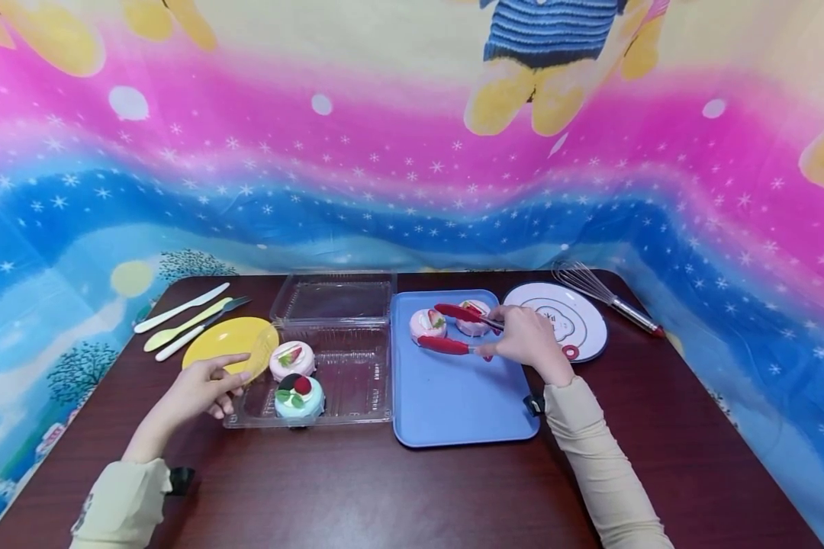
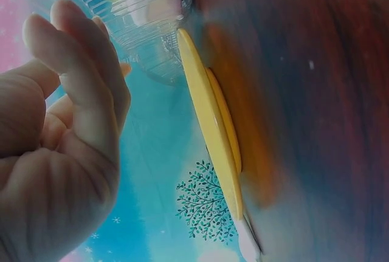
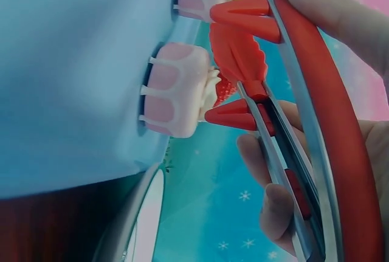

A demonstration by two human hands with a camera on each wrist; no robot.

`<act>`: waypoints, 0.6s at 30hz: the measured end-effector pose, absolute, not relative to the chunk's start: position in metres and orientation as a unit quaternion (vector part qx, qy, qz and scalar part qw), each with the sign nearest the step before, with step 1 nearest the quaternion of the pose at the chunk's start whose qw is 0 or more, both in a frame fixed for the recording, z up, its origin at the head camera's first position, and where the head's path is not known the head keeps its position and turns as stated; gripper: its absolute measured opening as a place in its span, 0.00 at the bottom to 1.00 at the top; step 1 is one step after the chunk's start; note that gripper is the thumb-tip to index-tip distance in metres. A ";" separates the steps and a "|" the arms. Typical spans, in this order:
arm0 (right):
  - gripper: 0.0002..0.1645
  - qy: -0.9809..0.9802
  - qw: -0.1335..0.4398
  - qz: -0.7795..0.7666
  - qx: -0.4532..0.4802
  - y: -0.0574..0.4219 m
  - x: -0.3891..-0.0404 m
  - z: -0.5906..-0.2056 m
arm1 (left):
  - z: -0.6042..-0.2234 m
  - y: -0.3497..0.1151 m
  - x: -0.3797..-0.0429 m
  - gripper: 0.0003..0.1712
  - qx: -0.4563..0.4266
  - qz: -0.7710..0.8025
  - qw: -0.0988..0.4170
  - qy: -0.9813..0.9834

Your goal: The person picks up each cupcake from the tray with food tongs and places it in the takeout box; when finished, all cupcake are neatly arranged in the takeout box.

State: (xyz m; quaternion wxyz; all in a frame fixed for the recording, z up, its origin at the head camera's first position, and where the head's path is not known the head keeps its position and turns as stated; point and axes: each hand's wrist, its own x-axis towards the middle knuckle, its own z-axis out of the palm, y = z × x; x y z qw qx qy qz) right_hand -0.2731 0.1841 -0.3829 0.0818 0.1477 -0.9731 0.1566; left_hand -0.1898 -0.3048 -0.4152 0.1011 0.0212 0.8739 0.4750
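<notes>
My right hand (image 1: 527,335) holds a pair of red-tipped metal tongs (image 3: 331,104) over the blue tray (image 1: 460,396). The tongs' spread tips hang by two pink toy cakes, one on the left (image 1: 426,328) and one on the right (image 3: 176,89), both on the tray. Nothing is visibly clamped between the tips. My left hand (image 1: 202,387) hovers at the left rim of the clear plastic box (image 1: 346,381), near the yellow plate (image 2: 213,125), fingers loosely bent and holding nothing. Inside the box sit a pink strawberry cake (image 1: 290,358) and a mint-green cake (image 1: 298,400).
Behind the box stands its raised clear lid (image 1: 336,297). A white knife (image 1: 181,307), a yellow-green spoon (image 1: 188,324) and a fork (image 1: 202,328) lie at the back left. On the right are a white plate (image 1: 584,324) and a whisk (image 1: 607,297).
</notes>
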 end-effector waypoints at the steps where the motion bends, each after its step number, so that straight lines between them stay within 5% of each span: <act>1: 0.44 -0.974 0.081 0.156 0.146 0.183 -0.273 -0.383 | -0.415 -0.305 -0.190 0.33 0.021 0.476 0.101 0.874; 18: 0.44 -0.977 0.078 0.147 0.132 0.181 -0.274 -0.387 | -0.413 -0.304 -0.189 0.34 0.018 0.481 0.107 0.870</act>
